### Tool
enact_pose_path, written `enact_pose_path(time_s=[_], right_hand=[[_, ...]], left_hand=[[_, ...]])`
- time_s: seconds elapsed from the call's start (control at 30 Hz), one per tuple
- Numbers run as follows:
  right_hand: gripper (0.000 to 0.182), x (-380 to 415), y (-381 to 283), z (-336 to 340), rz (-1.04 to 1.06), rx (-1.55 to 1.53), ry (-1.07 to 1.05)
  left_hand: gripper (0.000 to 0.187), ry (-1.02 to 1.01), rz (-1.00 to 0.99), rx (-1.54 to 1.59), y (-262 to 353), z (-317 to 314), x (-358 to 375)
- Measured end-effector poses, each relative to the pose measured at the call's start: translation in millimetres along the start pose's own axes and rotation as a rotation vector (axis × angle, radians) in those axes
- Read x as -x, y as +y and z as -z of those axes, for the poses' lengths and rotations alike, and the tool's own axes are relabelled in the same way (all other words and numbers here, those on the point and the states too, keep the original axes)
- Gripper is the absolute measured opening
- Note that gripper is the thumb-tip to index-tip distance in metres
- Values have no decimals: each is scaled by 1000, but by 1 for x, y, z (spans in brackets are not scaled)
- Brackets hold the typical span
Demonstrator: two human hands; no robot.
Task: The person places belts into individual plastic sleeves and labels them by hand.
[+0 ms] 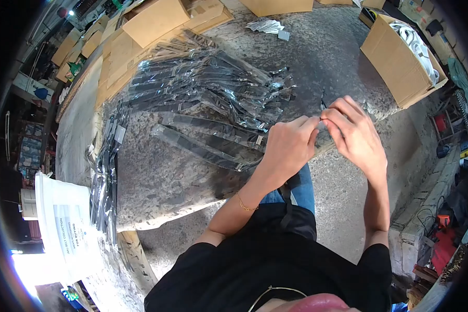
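Observation:
My left hand [295, 139] and my right hand [352, 131] meet over the front edge of the worktable [151, 179]. The fingertips of both are pinched together, and whatever is between them is too small to make out. A thin dark strip end shows just above the right fingers. Left of my hands lies a large pile of dark strips in clear plastic sleeves [203, 78]. Two sleeved strips [197, 146] lie apart from the pile, nearer to me, reaching toward my left wrist.
More sleeved strips [106, 177] hang over the table's left end beside a white bucket [70, 218]. A cardboard box [395, 60] with white coiled material stands at the right. Small cards [265, 26] and flattened cardboard [114, 67] lie at the back.

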State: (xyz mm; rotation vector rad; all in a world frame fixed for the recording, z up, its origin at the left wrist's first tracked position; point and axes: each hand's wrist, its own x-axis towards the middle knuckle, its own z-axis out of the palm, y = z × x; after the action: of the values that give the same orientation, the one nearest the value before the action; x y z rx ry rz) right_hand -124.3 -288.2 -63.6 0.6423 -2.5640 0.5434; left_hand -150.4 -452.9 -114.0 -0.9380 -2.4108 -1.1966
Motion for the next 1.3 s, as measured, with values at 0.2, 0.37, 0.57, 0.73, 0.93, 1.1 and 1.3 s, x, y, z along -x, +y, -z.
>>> enact_pose_path(time_s=[0.2,0.37,0.57,0.73,0.93,1.1,1.3], right_hand=[[8,-5,14,7,-35,-178,-140],[7,5,16,-1,-162,-253,-94],[23,32,19,-26,-480,-1039,204],[24,9,22,-34,-285,-1161,276],[20,-31,7,-25,-150,-1037,262],[12,-46,-1,-17,-1,-710,278],[7,-49,-7,-13,-121,-969,389]], left_hand=[[18,-185,93,42,-6,16,-2],[15,-376,385,516,-14,20,-5],[15,-240,367,1032,-24,7,-11],[18,-300,425,1145,-25,9,-21],[31,-436,474,1588,-34,21,-26],[36,-454,385,1571,-44,25,-30],[44,-332,472,1456,-32,32,-31]])
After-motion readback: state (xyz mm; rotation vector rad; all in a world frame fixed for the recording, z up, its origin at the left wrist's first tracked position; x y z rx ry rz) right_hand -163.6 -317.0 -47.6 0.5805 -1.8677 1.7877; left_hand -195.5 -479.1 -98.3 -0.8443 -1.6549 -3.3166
